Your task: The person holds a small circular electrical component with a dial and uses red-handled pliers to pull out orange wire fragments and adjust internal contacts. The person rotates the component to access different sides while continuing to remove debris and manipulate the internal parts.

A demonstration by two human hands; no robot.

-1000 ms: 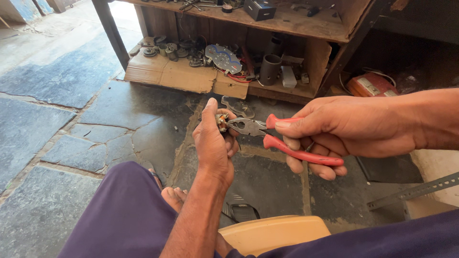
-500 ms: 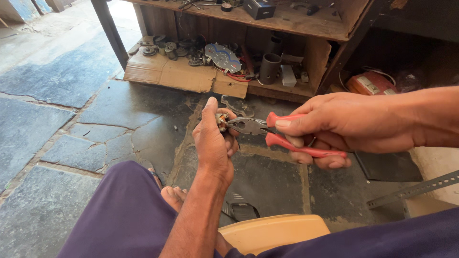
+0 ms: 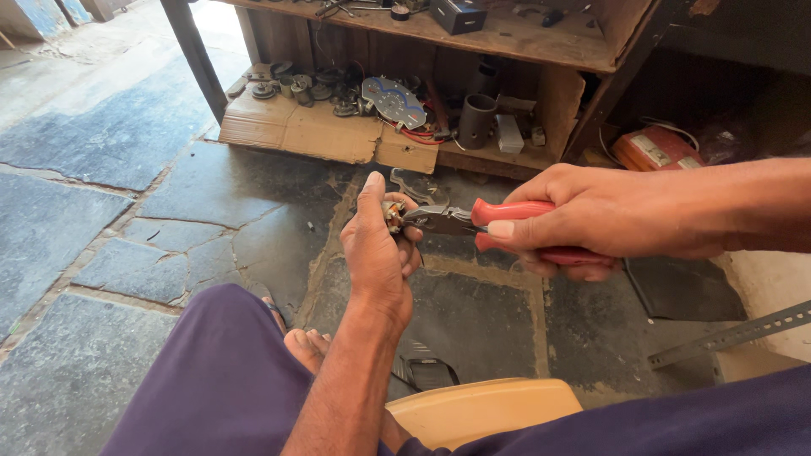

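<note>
My left hand (image 3: 378, 250) is held up at the centre, fingers curled around a small metal part with copper-coloured bits (image 3: 393, 213). My right hand (image 3: 583, 221) comes in from the right and grips the red handles of a pair of pliers (image 3: 473, 221). The grey plier jaws meet the small part at my left fingertips. The handles are squeezed close together inside my right fist. Most of the small part is hidden behind my left fingers.
Below are my purple-clad legs (image 3: 211, 380), a bare foot (image 3: 312, 348) and a tan seat edge (image 3: 481, 409). A wooden bench (image 3: 507, 38) stands ahead, with cardboard (image 3: 312, 131) and several metal parts under it. A slotted metal strip (image 3: 726, 335) lies at the right on the stone floor.
The red plier handles were spread apart a second ago and are now squeezed together. Both hands stay in nearly the same place.
</note>
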